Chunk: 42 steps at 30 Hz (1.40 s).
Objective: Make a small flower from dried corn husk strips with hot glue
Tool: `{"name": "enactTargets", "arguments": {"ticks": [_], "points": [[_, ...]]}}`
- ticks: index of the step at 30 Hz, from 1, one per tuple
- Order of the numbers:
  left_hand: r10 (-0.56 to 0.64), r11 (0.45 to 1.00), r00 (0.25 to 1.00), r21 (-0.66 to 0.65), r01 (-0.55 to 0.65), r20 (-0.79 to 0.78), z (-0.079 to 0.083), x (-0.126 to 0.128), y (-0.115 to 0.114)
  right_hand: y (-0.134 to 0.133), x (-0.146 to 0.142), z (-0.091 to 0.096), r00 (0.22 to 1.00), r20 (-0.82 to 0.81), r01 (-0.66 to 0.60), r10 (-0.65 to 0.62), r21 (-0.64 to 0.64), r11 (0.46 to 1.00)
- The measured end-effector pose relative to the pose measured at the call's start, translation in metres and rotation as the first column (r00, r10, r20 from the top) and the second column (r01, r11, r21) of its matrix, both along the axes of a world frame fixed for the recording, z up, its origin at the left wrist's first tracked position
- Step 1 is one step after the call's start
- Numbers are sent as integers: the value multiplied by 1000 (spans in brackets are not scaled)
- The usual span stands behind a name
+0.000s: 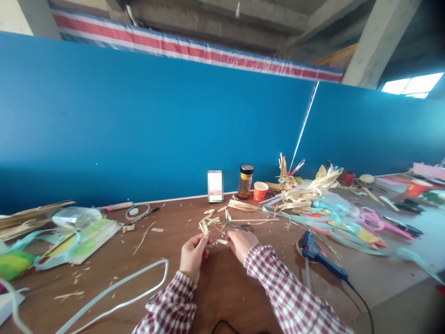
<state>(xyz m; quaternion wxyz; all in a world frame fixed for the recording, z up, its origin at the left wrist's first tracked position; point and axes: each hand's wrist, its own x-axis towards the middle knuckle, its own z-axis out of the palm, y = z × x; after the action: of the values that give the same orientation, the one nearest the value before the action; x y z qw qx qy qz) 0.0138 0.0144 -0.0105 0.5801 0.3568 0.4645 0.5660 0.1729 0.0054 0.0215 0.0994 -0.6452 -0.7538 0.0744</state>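
My left hand (193, 254) pinches a folded piece of dried corn husk (204, 227) between thumb and fingers, its pale end pointing up and away. To its right, my right hand (240, 241) is low over the brown table, back upward, with the fingers curled down and partly hidden. A small pale scrap (222, 241) is at its fingertips; whether it is held I cannot tell. Just beyond that hand lie dark scissors (247, 228). Husk strips and thin stalks (255, 221) are scattered around both hands.
A blue glue gun (321, 257) with its cord is at the right. Behind stand a lidded jar (245, 182), an orange paper cup (260, 191) and a pixelated white object (215, 186). Pink scissors (377, 219), ribbons and husks crowd the right. A white cable (118, 283) loops at left.
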Motion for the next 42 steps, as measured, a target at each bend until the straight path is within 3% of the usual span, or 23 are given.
{"name": "enactTargets", "arguments": {"ticks": [9, 12, 18, 23, 29, 37, 42], "points": [[5, 999, 999, 53, -2, -50, 2, -1, -1, -14, -18, 0, 997, -65, -39, 50, 154, 987], [-13, 997, 997, 78, 19, -78, 0, -1, -1, -12, -16, 0, 982, -181, -20, 51, 172, 985], [-140, 987, 990, 73, 141, -20, -7, 3, -1, -5, -24, -5, 816, -576, 65, 41, 163, 985], [-110, 993, 993, 47, 111, -38, -8, 4, -2, -1, -32, -15, 655, -755, 118, 28, 139, 983], [-102, 994, 993, -38, 100, -55, -5, 6, -6, 0, -34, -23, 550, -835, 111, 15, 90, 990], [-25, 998, 988, 55, 33, -149, -14, 4, -4, 1, -35, -32, 479, -876, 107, 47, 112, 988], [12, 998, 985, 65, -1, -173, -11, 3, -5, -2, -39, -33, 451, -891, 115, 49, 113, 987]]}}
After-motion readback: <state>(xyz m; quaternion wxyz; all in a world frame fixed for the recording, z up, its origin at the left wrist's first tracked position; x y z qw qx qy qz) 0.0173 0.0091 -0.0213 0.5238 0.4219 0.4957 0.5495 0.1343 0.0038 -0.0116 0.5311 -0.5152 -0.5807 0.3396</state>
